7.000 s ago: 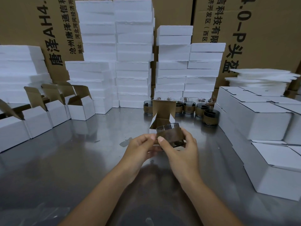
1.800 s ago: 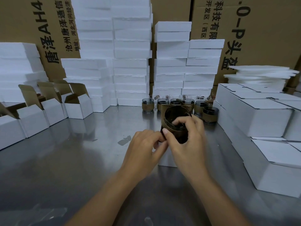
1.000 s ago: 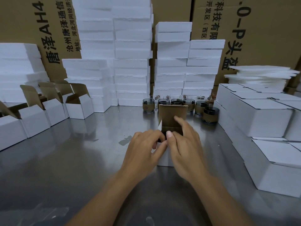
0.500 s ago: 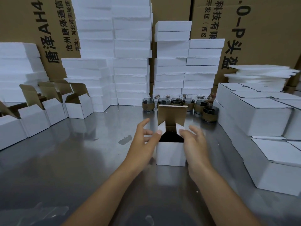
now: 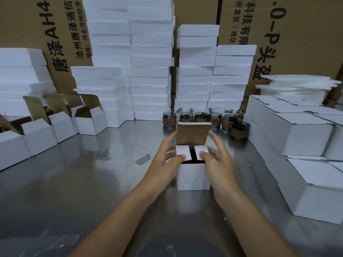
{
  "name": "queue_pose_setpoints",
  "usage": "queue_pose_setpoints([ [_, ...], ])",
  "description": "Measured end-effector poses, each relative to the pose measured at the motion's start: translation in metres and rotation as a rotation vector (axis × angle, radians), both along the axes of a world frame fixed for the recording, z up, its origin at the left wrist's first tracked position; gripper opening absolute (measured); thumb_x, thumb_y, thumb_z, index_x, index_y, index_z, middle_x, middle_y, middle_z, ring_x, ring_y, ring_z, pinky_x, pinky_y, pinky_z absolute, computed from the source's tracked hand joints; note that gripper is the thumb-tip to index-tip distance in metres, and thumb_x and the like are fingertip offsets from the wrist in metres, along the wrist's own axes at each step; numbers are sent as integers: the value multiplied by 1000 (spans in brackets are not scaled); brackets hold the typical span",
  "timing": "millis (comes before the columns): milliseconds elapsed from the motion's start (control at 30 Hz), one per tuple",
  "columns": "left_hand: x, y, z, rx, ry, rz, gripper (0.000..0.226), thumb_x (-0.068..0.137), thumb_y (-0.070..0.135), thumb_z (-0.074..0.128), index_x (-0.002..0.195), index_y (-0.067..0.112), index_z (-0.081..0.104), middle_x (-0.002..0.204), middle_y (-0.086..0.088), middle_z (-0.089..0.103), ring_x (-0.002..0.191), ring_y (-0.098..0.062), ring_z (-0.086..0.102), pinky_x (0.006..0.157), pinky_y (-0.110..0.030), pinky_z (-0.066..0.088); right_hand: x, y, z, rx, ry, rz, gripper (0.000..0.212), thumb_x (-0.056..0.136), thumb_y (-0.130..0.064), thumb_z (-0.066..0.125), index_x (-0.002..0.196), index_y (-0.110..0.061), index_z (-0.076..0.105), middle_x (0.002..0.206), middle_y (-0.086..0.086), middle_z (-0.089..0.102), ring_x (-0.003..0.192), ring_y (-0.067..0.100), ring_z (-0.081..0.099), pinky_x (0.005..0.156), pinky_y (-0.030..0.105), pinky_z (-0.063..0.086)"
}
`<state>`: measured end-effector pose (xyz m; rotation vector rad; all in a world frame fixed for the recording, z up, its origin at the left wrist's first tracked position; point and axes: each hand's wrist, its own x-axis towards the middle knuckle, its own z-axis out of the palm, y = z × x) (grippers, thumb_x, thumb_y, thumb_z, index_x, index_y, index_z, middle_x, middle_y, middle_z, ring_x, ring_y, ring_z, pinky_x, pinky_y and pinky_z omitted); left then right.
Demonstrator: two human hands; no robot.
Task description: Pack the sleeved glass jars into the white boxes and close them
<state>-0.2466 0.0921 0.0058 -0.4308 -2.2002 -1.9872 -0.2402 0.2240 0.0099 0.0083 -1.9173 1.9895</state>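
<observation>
Working with sleeved glass jars [image 5: 201, 117] lining up just beyond, open boxes [image 5: 89, 122] at left, closed boxes [image 5: 300, 134] at right. Pressing the central white box's [image 5: 193, 176] side flaps [image 5: 181, 152] inward, left hand [image 5: 167, 158] and right hand [image 5: 217, 162] spreading loosely, thumbs touching the flaps.

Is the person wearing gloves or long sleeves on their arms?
No. The left hand and the right hand are bare, with no gloves. The left arm and right arm are bare too; no sleeve reaches into view. I see no ring, watch or bracelet.
</observation>
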Motion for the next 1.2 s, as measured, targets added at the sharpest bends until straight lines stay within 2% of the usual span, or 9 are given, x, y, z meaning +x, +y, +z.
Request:
queue_pose_setpoints([
  [100,-2,-3,-3,50,38,-1,41,90,13,57,103,52,48,110,23,55,100,11,53,73,-6,43,-1,1,-1,-16,-3,6,44,91,1,51,92,-43,56,86,-21,62,77,-12,59,58,6,42],
  [233,-3,-4,-4,134,49,-38,30,87,6,58,86,36,61,103,11,64,104,-10,58,69,-7,45,-1,0,-2,-128,-64,-16,29,91,-4,47,81,-27,62,81,-8,65,68,1,59,55,16,43],
  [333,-4,-4,-4,152,-5,-20,34,90,7,52,78,35,66,98,15,66,104,-14,57,71,-12,47,-3,-1,2,-220,-100,-13,27,96,-24,42,79,-24,63,84,-3,65,76,9,57,64,23,43],
  [467,-6,-6,-2,215,-48,-47,27,86,26,46,74,31,70,93,16,66,106,-11,55,102,-31,36,6,-7,1,-17,83,14,32,87,-54,45,88,-26,59,77,-22,64,71,-16,55,58,1,39],
  [567,-4,-7,-3,216,-29,-76,29,80,51,48,77,31,70,91,13,67,102,-10,57,101,-32,38,9,-8,-6,133,149,5,50,66,-62,52,101,-26,55,93,-17,60,77,-17,54,60,1,39],
  [667,-3,-8,-4,201,15,-83,29,74,55,65,82,27,67,86,13,65,91,-4,59,92,-29,44,7,-7,-6,157,171,-13,52,65,-62,53,102,-26,55,96,-14,59,78,-14,55,61,3,40],
  [800,-5,-9,-5,195,27,-54,43,65,56,61,94,25,65,92,12,66,96,-7,60,91,-27,46,6,-5,-10,205,186,-18,40,68,-58,53,94,-28,56,101,-4,60,78,-8,55,64,6,41],
  [1000,-9,-14,-10,227,-35,-78,22,88,15,58,108,22,64,91,13,68,96,-8,62,84,-22,47,4,-1,-17,271,187,-14,28,79,-43,63,100,-26,56,106,-11,57,91,-7,52,75,11,42],
  [1200,-8,-16,-12,226,-40,-119,35,81,11,61,112,27,62,106,13,67,107,-7,60,94,-28,45,3,-3,-21,286,206,-22,18,86,-19,64,98,-28,54,112,-10,56,105,-3,50,82,4,36],
])
